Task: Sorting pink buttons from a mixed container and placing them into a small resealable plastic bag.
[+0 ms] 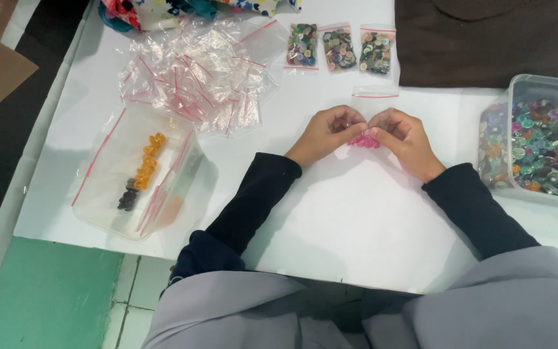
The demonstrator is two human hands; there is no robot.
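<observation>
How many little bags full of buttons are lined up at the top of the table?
3. They lie side by side at the far edge: the left bag, the middle bag, and the right bag. None looks hidden.

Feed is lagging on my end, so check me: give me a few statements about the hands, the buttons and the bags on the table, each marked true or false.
1. Both the left hand and the right hand are at the pink buttons. True.
2. Three filled bags of mixed buttons lie beyond the hands. True.
3. The clear tub of mixed buttons sits on the person's left. False: it is on their right.
4. The pile of empty zip bags lies inside that tub. False: it lies on the white table, to the left.
5. The tray on the left holds orange buttons and dark ones. True.
</observation>
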